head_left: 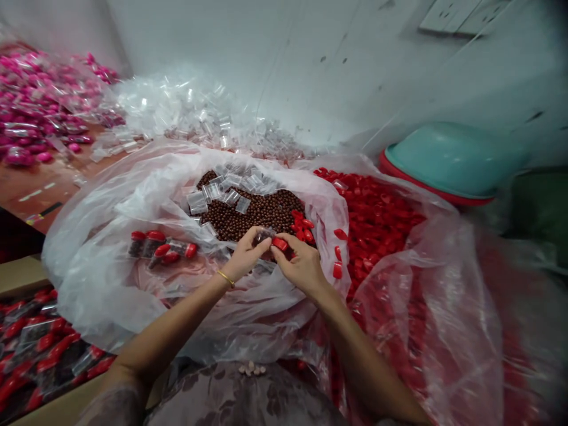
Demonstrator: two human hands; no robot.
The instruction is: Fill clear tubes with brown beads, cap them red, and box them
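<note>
My left hand [247,253], with a gold bangle at the wrist, pinches a small clear plastic container [263,235] that looks filled with brown beads. Closed around a red cap [279,243], my right hand [302,263] holds it against the container's end; whether it is seated I cannot tell. Beyond both hands lies a heap of brown beads [252,216] in a white plastic bag [110,284]. Empty clear containers [197,202] rest on the beads, and several red caps [302,225] sit at their right side. Filled, red-capped containers [155,236] lie on the bag at left.
A large bag of red caps [377,219] spreads at right, below a teal basin [457,157]. Clear containers [177,106] are piled along the wall, with pink-capped ones [39,112] at far left. A cardboard box [22,275] at lower left holds red-capped containers [39,343].
</note>
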